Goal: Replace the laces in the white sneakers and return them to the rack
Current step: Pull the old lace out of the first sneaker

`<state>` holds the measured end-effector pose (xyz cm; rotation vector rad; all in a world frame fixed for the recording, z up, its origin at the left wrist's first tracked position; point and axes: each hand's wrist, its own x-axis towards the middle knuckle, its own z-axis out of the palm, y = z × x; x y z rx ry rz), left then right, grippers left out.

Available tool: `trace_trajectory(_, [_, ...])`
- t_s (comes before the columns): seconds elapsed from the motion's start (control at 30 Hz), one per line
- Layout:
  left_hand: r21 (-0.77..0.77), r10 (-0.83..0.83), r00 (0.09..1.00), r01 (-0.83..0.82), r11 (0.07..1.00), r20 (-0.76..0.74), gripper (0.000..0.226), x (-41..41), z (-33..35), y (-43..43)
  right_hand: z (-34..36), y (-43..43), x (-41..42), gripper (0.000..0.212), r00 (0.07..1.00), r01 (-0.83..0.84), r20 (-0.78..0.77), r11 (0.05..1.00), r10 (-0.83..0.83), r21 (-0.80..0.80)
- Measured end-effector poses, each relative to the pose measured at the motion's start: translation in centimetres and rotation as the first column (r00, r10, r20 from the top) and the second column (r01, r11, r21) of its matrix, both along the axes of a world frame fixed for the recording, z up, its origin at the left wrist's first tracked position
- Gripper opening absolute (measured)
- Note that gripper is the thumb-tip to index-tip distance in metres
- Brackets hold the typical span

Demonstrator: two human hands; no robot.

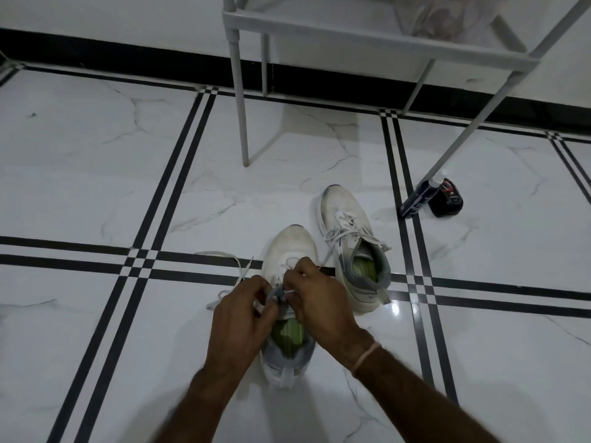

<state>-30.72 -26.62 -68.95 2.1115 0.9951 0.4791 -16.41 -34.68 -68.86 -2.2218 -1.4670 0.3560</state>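
Head view, looking down at a white marble floor (96,187) with black stripe lines. Two white sneakers sit in the lower centre of the frame, toes pointing to the top, both on the floor and not on the rack.

The near sneaker (289,244) has a grey collar and a green insole, and both hands are over it. The left hand (243,314) has its fingers curled, pinching the lace (236,266) beside the grey tongue; the exact grip is blurred. The right hand (316,302) has its fingers closed in a pinch on a thin white strand of the same lace at the tongue. It wears a pale wristband (366,359). Loose lace ends trail on the floor to the left of the near sneaker.

The far sneaker (348,225) is just beside it, to the right and higher in the frame. It stands upright, laced, with loose ends spilling over its sides.

The grey rack (351,30) fills the top centre to top right, its legs standing on the floor. A dark bottle (415,199) lies tilted by the right rack leg, touching a small black object (447,201) at the right of the frame.
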Motion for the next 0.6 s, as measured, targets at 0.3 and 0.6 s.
trace_trajectory(0.3, [-0.063, -0.021, 1.000, 0.022, 0.998, 0.017, 0.005, -0.3, 0.0, 0.0, 0.4, -2.4, 1.8, 0.011, 0.590, 0.274, -0.795, 0.961, -0.139, 0.035])
trace_trajectory(0.6, [-0.014, -0.034, 0.999, 0.034, 0.999, 0.022, 0.011, -0.5, -0.1, -0.3, 1.6, -1.6, 1.7, 0.022, -0.072, 0.598, -0.981, 0.779, -0.182, -0.189])
